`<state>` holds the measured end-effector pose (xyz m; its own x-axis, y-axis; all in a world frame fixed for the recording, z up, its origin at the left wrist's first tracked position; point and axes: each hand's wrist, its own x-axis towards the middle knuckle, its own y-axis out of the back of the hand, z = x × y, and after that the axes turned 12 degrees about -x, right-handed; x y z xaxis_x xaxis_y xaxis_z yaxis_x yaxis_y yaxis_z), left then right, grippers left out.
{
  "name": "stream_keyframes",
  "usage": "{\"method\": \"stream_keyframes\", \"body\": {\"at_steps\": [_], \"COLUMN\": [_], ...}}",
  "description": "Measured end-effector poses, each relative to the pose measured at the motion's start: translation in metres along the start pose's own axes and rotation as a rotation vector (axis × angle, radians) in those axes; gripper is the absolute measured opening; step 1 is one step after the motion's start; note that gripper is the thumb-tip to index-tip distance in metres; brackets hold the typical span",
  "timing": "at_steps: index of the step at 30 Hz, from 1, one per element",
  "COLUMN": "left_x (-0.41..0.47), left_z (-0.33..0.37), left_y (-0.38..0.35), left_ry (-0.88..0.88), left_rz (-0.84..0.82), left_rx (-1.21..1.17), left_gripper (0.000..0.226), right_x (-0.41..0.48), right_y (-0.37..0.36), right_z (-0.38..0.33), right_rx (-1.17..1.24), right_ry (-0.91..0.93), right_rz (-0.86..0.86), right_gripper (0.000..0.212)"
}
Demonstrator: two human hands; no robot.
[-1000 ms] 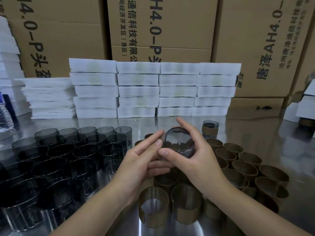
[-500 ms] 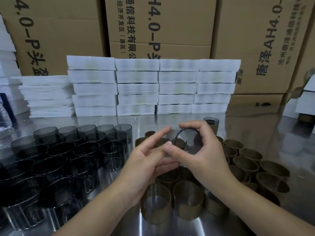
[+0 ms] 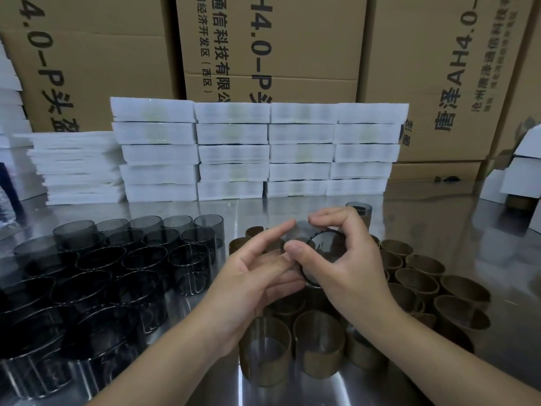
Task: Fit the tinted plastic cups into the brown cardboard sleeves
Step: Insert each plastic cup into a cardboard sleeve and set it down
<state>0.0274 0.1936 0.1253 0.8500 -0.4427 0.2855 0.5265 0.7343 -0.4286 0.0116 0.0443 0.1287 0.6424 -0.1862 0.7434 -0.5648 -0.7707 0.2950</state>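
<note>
Smoke-tinted clear plastic cup, tipped on its side with the dark rim towards the camera, sits at the fingertips of the right hand. Thumb and forefinger curl round the rim and pinch it. The cup's far wall is blurred, so whether it wears a sleeve cannot be told.

Left hand: fingers straight, slightly apart, forefinger tip at the cup's far side. The other fingertips are tucked under the right thumb, contact unclear.

Left of the left fingers stands a cluster of upright tinted plastic cups, thin-walled and glossy, the nearest cut off by the frame.

Below and right of the right fingers are brown cardboard sleeves, matte open rings on end, several hidden by the wrists.

Just beyond the right fingertips is one sleeved cup, mostly hidden.

All rest on a reflective steel tabletop.

Beyond the fingers are stacks of white foam sheets and brown corrugated cartons printed "AH4.0" and "4.0-P", with Chinese lettering partly cropped.
</note>
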Motion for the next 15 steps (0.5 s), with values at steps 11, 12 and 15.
{"method": "stream_keyframes", "body": {"at_steps": [11,12,15], "left_x": [0.0021,0.0026,0.0034], "left_z": [0.0004,0.0003,0.0016], "left_y": [0.0057,0.0064,0.0075], "left_ry": [0.015,0.015,0.008], "left_rz": [-0.003,-0.001,0.01], "left_rx": [0.078,0.078,0.075], "left_gripper": [0.039,0.039,0.038], "right_x": [0.0018,0.0017,0.0018], "right_y": [-0.0003,-0.0002,0.0002], "right_z": [-0.0003,-0.0008,-0.001], "right_rx": [0.027,0.024,0.022], "right_ry": [-0.023,-0.017,-0.009], "right_rz": [-0.024,-0.03,-0.035], "right_gripper": [0.025,0.024,0.022]}}
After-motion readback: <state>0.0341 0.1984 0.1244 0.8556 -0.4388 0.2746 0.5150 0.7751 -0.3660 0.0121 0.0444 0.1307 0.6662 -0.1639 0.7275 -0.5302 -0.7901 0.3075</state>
